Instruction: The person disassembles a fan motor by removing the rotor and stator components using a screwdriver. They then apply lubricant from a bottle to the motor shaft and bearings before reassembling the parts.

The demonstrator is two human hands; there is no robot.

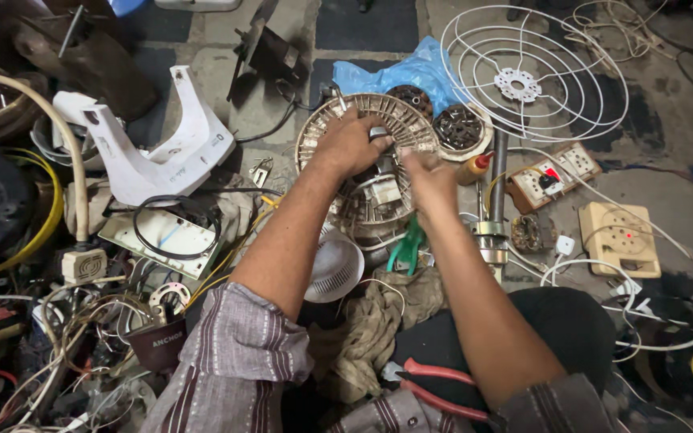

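Crowding every side of the work, clutter is seen across the floor (pixel 282 104): tangled wires (pixel 82 321) and a white plastic fan bracket (pixel 162 152) at the left, a white wire fan guard (pixel 535 76) at the far right, a switch board (pixel 555 176) and a beige socket box (pixel 619 240) at the right. Little free room is left; a bare strip of floor is found only at the far side, past the bracket.

A round fan motor housing (pixel 370 200) is held in the middle of the scene, just beyond the knees, between a white ribbed cap (pixel 334 269) at the near side and a blue plastic bag (pixel 395 76) at the far side. Its rim is ringed with pale, dusty slats, and metal parts are exposed at its centre. The left hand (pixel 350 144) is closed over the far left of the rim, gripping it. The right hand (pixel 431 180) is laid on the right edge, fingers curled against the housing; whether it is truly gripped there cannot be told. Red-handled pliers (pixel 435 389) are lying on the lap, near the right forearm. A dirty rag (pixel 370 321) is bunched just near of the housing.
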